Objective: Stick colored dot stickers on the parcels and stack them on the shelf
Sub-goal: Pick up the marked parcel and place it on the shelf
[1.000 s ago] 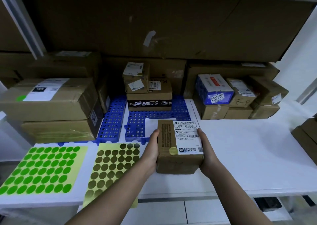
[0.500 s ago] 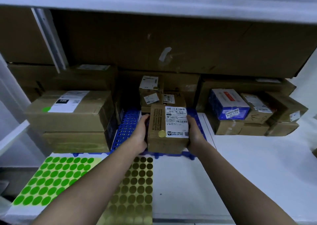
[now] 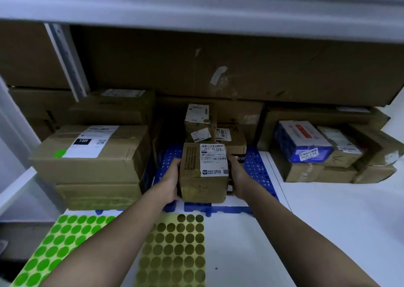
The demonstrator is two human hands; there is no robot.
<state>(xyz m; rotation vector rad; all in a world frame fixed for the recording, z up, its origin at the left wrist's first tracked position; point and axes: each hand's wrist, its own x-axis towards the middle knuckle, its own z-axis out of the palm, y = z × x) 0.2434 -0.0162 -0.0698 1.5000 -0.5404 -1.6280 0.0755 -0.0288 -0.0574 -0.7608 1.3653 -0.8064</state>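
A small brown parcel (image 3: 197,185) with a white shipping label and a gold dot sticker on top is held between both hands over the blue perforated mat (image 3: 256,168). My left hand (image 3: 171,177) grips its left side and my right hand (image 3: 237,177) grips its right side. Just behind it stands a short stack of small parcels (image 3: 200,122). A sheet of green dot stickers (image 3: 59,245) and a sheet of gold dot stickers (image 3: 175,251) lie on the white shelf surface (image 3: 317,232) in front.
Two large stacked boxes (image 3: 91,155), the upper with a green dot, stand at left. A blue-and-white box (image 3: 301,141) and several brown parcels sit at right. Big cartons fill the back, under an upper shelf (image 3: 196,6). A metal upright (image 3: 65,61) rises at left.
Both hands have carried the parcel from the front of the white surface away from me, over the blue mat, up to the stack of small parcels.
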